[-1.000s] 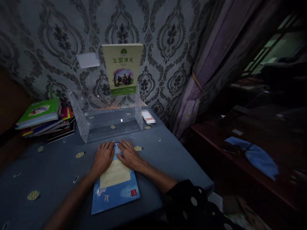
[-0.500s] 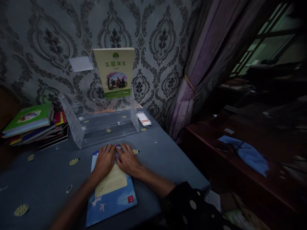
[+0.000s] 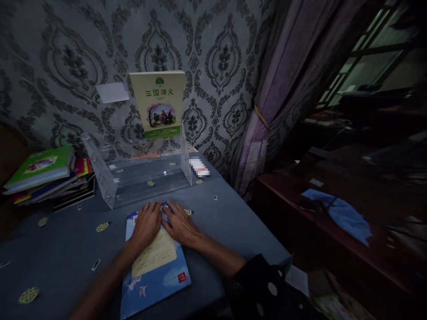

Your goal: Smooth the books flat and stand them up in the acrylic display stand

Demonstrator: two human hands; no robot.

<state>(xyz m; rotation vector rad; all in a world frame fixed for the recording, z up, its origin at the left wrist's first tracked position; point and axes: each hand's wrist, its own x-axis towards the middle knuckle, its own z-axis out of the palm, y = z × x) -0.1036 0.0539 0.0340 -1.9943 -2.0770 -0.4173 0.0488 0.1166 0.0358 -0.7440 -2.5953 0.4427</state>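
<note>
Blue book (image 3: 155,265), rack (image 3: 142,174) with cream book (image 3: 159,103)

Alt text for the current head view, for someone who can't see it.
A person's left hand and right hand rest on a blue book lying on a table. Beyond it, a clear rack holds an upright cream-and-green book; left of the rack is a book pile.
</note>
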